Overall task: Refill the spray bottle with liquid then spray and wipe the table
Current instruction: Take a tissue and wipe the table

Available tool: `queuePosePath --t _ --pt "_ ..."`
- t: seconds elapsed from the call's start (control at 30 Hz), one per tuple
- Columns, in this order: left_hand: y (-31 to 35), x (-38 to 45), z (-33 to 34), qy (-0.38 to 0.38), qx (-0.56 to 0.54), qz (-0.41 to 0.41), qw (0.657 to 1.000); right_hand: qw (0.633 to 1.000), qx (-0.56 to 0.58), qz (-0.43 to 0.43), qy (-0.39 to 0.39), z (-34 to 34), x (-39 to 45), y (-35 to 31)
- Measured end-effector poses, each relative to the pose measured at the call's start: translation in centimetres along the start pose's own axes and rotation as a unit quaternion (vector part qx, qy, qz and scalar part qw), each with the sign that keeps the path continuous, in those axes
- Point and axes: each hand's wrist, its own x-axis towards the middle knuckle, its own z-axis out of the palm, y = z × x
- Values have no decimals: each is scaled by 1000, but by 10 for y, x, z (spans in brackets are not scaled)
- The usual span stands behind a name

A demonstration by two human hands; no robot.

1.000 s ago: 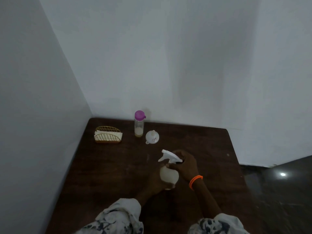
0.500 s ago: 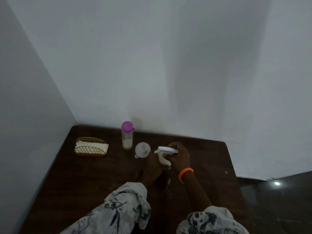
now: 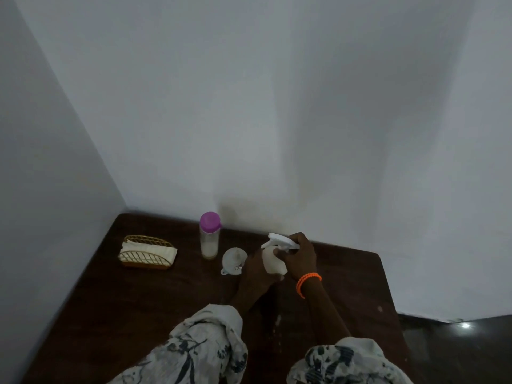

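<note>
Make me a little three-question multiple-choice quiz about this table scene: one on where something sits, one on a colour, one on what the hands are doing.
1. Where is the funnel?
A. Between the capped bottle and the spray bottle
B. Inside the napkin holder
C. On the floor

2. What colour is the capped bottle's lid?
A. Green
B. Purple
C. Black

3. What are the hands doing?
A. Both resting flat
B. Wiping with a napkin
C. Both gripping the spray bottle

Answers: 1 A, it sits on the table between them. 2 B, the cap is purple. 3 C, left hand holds the body, right hand the spray head.
</note>
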Motion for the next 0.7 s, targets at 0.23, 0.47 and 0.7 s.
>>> queuePosePath --t 0.23,0.47,0.7 --pt "-7 -41 -62 27 -18 -79 996 997 61 46 8 4 -20 2" --pt "-62 -99 -156 252 -80 -181 947 941 136 276 144 73 -102 53" --pt "-132 -101 -268 366 -115 -263 885 957 162 220 -94 176 -135 -48"
